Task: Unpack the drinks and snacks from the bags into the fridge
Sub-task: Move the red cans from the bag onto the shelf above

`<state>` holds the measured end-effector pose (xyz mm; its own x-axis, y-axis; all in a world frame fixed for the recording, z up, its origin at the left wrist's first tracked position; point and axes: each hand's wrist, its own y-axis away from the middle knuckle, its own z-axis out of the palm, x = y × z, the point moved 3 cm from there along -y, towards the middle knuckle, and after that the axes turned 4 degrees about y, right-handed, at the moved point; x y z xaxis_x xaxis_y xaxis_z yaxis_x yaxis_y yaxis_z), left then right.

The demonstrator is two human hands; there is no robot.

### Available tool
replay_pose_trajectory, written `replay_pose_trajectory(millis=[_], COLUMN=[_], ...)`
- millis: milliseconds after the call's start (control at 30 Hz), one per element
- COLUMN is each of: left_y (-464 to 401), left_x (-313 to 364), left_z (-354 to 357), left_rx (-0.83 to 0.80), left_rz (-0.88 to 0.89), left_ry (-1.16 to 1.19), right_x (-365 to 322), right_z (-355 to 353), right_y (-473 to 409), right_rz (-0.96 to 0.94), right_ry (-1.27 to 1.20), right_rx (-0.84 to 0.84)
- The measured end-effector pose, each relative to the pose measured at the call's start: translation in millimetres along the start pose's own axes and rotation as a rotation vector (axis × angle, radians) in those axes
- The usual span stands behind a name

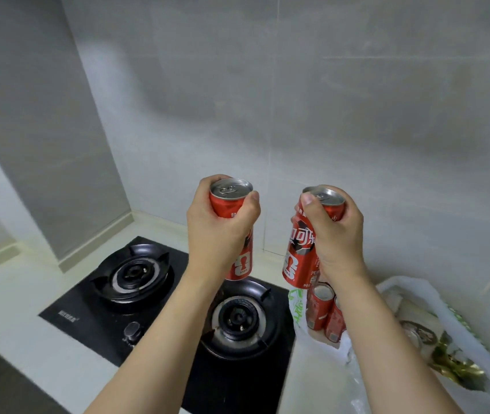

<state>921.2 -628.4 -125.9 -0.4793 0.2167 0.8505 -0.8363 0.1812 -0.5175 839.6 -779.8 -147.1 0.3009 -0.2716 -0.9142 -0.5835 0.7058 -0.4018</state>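
My left hand (pixel 218 231) grips a red cola can (pixel 232 201) upright, held in the air above the stove. My right hand (pixel 334 234) grips a second red cola can (pixel 299 255), tilted slightly, above the bag. Below it an open white plastic bag (pixel 297 312) with green print lies on the counter, with several more red cans (pixel 323 309) standing inside. The fridge is not in view.
A black two-burner gas stove (pixel 160 300) is set into the white counter (pixel 23 294) under my left arm. A second white bag (pixel 458 348) at the right holds gold and green wrapped items. Grey tiled walls close off the back and left.
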Motion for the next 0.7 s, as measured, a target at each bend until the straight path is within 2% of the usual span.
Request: replay_pose_trajectory(millis=[300, 700], left_y=[7.0, 25.8], left_x=[17.6, 52.2], left_z=[-102.8, -259.8], left_rx=[0.228, 0.434], left_rz=[0.051, 0.08], left_ry=[-0.204, -0.375], right_x=[-14.1, -46.5], right_z=[95.6, 239.3], right_y=[29.6, 100.4], right_rz=[-0.021, -0.014], right_ry=[-0.14, -0.284], right_rx=[-0.236, -0.487])
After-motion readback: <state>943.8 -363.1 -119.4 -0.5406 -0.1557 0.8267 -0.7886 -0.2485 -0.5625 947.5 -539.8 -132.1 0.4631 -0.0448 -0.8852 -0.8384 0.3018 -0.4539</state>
